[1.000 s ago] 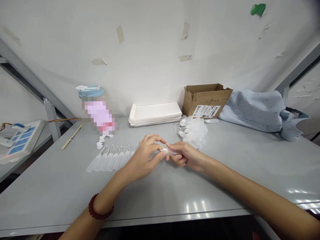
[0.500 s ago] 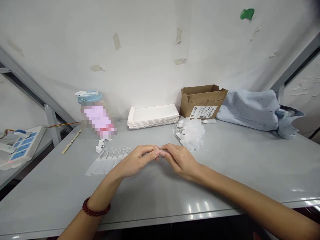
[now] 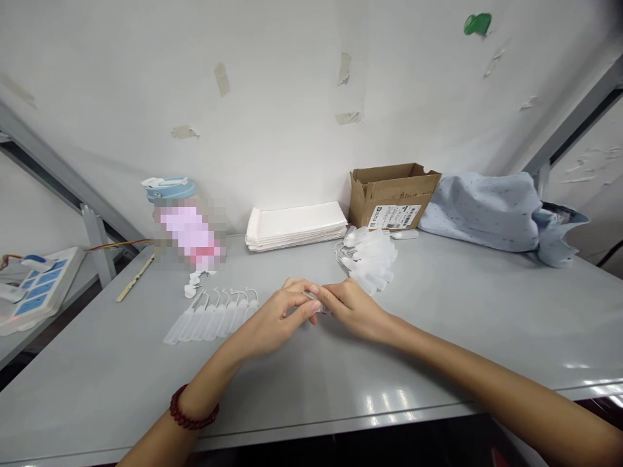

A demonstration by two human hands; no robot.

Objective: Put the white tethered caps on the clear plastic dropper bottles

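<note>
Over the middle of the table, my left hand (image 3: 277, 319) and my right hand (image 3: 357, 312) meet at their fingertips. Both are closed around a small whitish translucent piece (image 3: 319, 309), mostly hidden by the fingers, so its exact kind does not show. Left of my left hand, a row of translucent white plastic tags with cords (image 3: 209, 323) lies side by side on the table. Beyond my right hand is a fanned heap of similar tags (image 3: 372, 259), their cords pointing left.
A stack of white envelopes (image 3: 296, 224) and an open cardboard box (image 3: 389, 201) stand along the wall. Pale blue cloth (image 3: 481, 211) bunches at the right. A blue-lidded container (image 3: 170, 188), torn white scraps (image 3: 192, 285) and a thin stick (image 3: 135, 277) are at the left.
My right thumb has moved up and across to my left fingertips, and both hands have turned slightly around the small piece. The view has shifted a little.
</note>
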